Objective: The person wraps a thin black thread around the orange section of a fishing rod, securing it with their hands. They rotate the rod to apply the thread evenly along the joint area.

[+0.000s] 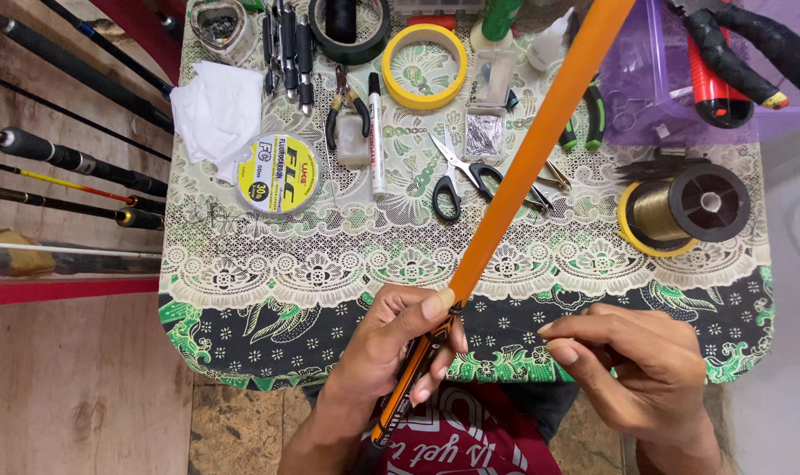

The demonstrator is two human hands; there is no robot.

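- Lace-patterned bench (268, 264) fills mid-frame, carrying scissors (457, 176), line spool (278, 174), yellow tape ring (424, 54).
- Left hand (391, 343) fingers wrap the orange rod (523, 167), which crosses diagonally, hiding tools behind.
- Right hand (638, 369) fingers pinch something thin, hard to make out.

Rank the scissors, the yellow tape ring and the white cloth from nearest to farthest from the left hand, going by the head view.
From the left hand:
1. Scissors, up and slightly right, mid-table.
2. White cloth, far up-left by the table's edge.
3. Yellow tape ring, straight up near the far side.
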